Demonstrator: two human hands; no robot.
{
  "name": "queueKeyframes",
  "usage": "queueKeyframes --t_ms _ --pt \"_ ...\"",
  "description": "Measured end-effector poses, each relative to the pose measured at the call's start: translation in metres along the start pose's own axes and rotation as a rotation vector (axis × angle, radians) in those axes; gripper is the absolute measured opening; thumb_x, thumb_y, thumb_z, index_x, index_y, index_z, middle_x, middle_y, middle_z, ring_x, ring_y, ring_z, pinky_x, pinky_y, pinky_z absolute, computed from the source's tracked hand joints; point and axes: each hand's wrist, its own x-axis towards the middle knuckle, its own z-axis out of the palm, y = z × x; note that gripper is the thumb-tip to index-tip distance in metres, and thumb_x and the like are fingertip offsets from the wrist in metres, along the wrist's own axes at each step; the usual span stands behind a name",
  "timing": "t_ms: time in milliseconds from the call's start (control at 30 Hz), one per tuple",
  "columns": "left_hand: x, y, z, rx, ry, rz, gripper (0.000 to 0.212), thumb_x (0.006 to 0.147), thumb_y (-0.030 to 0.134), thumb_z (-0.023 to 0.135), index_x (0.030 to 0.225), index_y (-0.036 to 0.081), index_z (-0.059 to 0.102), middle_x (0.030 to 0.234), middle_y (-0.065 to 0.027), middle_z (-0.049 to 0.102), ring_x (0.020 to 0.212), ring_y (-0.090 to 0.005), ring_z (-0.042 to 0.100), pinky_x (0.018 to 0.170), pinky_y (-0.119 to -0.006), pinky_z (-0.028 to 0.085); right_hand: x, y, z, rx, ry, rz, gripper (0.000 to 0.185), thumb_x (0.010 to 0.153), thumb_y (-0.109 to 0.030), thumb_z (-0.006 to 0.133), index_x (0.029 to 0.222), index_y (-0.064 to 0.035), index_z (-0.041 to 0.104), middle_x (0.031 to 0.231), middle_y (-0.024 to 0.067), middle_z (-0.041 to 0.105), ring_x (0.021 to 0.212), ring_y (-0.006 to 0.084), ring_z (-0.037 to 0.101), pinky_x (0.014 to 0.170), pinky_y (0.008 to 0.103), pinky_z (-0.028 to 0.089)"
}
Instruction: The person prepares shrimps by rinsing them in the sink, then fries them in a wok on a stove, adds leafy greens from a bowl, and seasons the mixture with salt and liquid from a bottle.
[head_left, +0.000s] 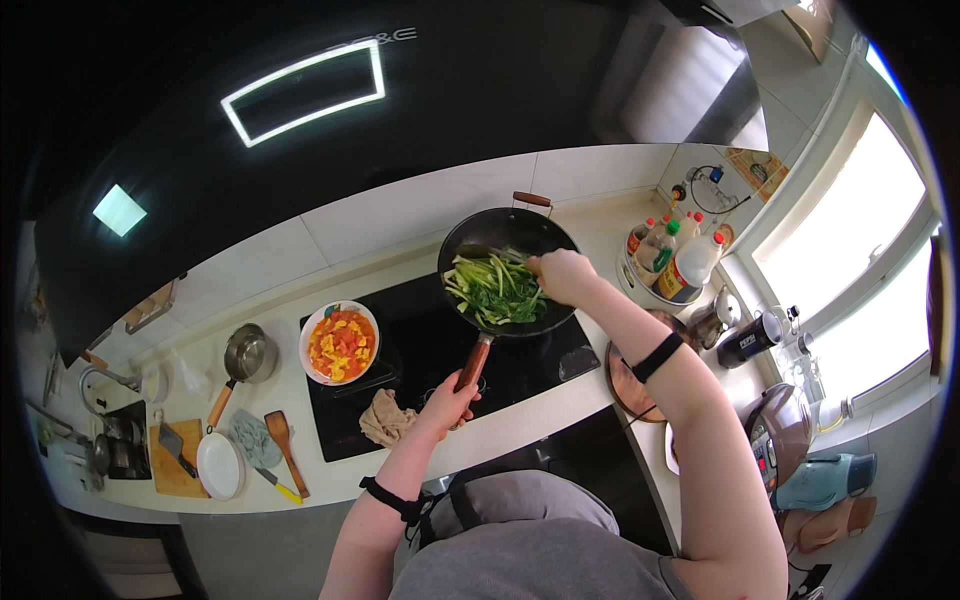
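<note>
My left hand (448, 403) grips the brown wooden handle (475, 358) of a black wok (510, 225). The wok is on the right part of a black glass cooktop (420, 300). Leafy green vegetables (491, 289) with pale stalks lie in it. Over the wok's right side, my right hand (568, 277) is closed around a utensil, probably a spatula (517, 255), whose far end is partly covered by the greens. Left of the wok, a bowl of tomato and scrambled egg (342, 346) rests on the cooktop. A crumpled beige cloth (388, 420) lies near my left hand.
On the left counter are a saucepan (251, 354), wooden spatula (286, 450), yellow-handled knife (277, 486), white dish (220, 466) and cutting board (180, 450). Bottles (697, 259) stand in a round container at right, near a rice cooker (780, 435). A range hood (480, 90) overhangs the cooktop.
</note>
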Motion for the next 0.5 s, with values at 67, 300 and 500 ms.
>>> queueKeyframes --t_ms 67,300,500 --pt "0.001 0.002 0.002 -0.016 -0.003 -0.004 0.046 0.093 0.025 0.054 0.136 0.014 0.042 0.091 -0.0022 0.059 0.057 -0.0083 0.050 0.046 -0.022 0.039 -0.025 -0.006 -0.004 -0.123 -0.034 -0.059 0.040 0.083 -0.010 0.051 0.122 -0.0167 0.059 0.088 0.0149 0.068 0.084 0.0299 0.068 0.070 0.0408 0.055" --pt "-0.001 0.006 0.002 -0.003 0.014 -0.012 0.045 0.093 0.025 0.054 0.136 0.014 0.042 0.091 -0.0016 0.059 0.058 -0.0084 0.050 0.047 -0.022 0.039 -0.091 0.036 0.003 -0.457 0.155 -0.424 0.042 0.086 -0.013 0.052 0.128 -0.0193 0.054 0.089 0.0041 0.059 0.080 0.0216 0.064 0.065 0.0333 0.052" --pt "0.001 0.003 0.002 -0.016 0.008 -0.006 0.045 0.093 0.025 0.054 0.136 0.014 0.043 0.091 -0.0018 0.059 0.058 -0.0086 0.050 0.048 -0.023 0.040 -0.133 0.058 -0.033 -0.490 0.135 -0.344 0.047 0.085 -0.018 0.056 0.129 -0.0325 0.054 0.091 0.0004 0.057 0.091 0.0186 0.060 0.068 0.0300 0.050"
